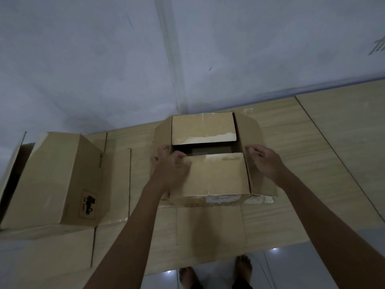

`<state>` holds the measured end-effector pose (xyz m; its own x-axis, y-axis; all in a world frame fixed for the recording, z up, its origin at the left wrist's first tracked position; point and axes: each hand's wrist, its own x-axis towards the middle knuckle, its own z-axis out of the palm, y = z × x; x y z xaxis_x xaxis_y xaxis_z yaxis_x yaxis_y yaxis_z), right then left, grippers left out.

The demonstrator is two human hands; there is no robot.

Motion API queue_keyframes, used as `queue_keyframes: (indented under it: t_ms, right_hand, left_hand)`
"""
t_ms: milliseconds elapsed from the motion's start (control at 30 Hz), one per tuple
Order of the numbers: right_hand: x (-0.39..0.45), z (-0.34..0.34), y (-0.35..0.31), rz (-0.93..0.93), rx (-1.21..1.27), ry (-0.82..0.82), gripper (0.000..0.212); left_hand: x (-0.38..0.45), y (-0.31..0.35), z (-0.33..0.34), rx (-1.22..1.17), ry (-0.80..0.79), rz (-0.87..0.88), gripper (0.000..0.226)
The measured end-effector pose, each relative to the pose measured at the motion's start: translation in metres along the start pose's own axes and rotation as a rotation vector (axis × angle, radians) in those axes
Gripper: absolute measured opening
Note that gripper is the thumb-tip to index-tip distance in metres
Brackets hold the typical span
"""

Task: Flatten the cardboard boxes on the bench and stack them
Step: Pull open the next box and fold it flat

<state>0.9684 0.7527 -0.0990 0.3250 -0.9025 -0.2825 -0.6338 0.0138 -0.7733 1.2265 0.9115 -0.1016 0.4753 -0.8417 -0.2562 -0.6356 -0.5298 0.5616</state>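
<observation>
A pale wall corner backs a low wooden bench [325,155] laid partly with flat cardboard sheets [116,184]. The left hand [170,163] curls its fingers over the left corner of the near top flap [216,174] and seems to pinch its edge; the right hand [264,161], fingers loosely bent, rests against the right side flap [253,142], gripping nothing that I can tell. Between both hands sits the open cardboard box [208,159], straight ahead, its long axis running left to right, the far flap [203,129] half folded in. Both hands sit equally close. A second box [54,180] lies on its side, well apart to the left.
</observation>
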Motion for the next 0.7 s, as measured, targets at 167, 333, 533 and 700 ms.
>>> queue_keyframes:
  t_ms: [167,333,533,700]
  right_hand:
    - [-0.004,-0.005,0.007,0.038,0.05,-0.144,0.054]
    - [-0.011,-0.007,0.031,-0.012,0.096,-0.388,0.097]
    - [-0.012,0.005,0.047,-0.136,-0.119,-0.363,0.138]
    - [-0.015,0.021,0.061,-0.112,-0.151,-0.306,0.14]
  left_hand:
    - [-0.03,0.006,-0.028,-0.698,-0.1,-0.066,0.018]
    - [-0.018,-0.011,-0.043,-1.097,-0.152,-0.189,0.061]
    - [0.041,-0.029,-0.044,-0.014,0.011,-0.11,0.074]
    - [0.073,-0.009,-0.009,0.138,0.05,-0.093,0.112]
